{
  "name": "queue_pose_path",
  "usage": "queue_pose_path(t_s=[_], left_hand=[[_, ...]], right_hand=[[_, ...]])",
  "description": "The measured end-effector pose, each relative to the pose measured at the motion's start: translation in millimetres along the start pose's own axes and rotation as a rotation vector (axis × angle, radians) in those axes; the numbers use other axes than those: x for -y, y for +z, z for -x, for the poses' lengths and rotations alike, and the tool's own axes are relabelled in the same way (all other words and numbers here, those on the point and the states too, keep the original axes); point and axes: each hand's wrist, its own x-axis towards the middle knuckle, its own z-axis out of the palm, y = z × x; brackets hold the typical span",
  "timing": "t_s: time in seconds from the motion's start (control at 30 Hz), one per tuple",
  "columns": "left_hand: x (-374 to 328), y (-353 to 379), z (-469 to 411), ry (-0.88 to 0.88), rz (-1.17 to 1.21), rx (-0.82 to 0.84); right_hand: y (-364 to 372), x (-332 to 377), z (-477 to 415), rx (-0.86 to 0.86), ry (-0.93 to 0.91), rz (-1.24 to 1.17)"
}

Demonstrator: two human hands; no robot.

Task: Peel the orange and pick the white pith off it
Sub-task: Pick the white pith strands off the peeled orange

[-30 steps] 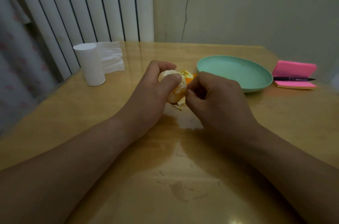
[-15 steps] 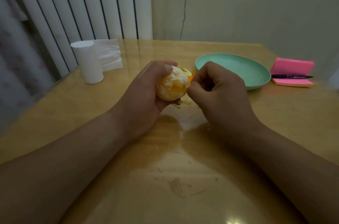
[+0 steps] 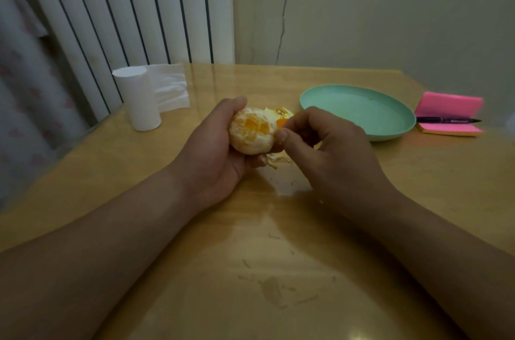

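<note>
A peeled orange point(image 3: 252, 132), pale with white pith and some bare orange flesh showing, sits in my left hand point(image 3: 216, 148), whose fingers curl round it from the left and below. My right hand point(image 3: 324, 150) is at the fruit's right side, thumb and curled fingers pinching at its edge; what is between the fingertips is too small to tell. Pieces of orange peel point(image 3: 281, 114) lie on the table just behind the fruit, and pith scraps point(image 3: 276, 158) lie under the hands.
A mint-green plate point(image 3: 390, 130) stands to the right of the hands. Beyond it lies a pink sticky-note pad point(image 3: 448, 105) with a black pen point(image 3: 446, 120) on it. A white tissue roll point(image 3: 139, 100) stands at the back left. Small pith bits dot the wooden table point(image 3: 278, 284).
My left hand has turned the orange so its thumb no longer covers the top and more flesh faces me. My right hand stays pinching at the fruit's right edge.
</note>
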Motion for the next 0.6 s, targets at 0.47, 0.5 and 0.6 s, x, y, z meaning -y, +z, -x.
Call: queue_pose_path(t_s=[0.47,0.5,0.6], left_hand=[[5.2,0.1,-6.7,0.137,-0.294,-0.083],[5.3,0.1,-6.4,0.142,-0.304,-0.08],[5.0,1.4,-5.1,0.15,-0.308,-0.072]], right_hand=[[-3.1,1.5,-0.2,0.08,-0.068,0.22],[-3.5,1.9,0.0,0.084,-0.069,0.221],[-3.5,4.0,0.4,0.089,-0.085,0.226]])
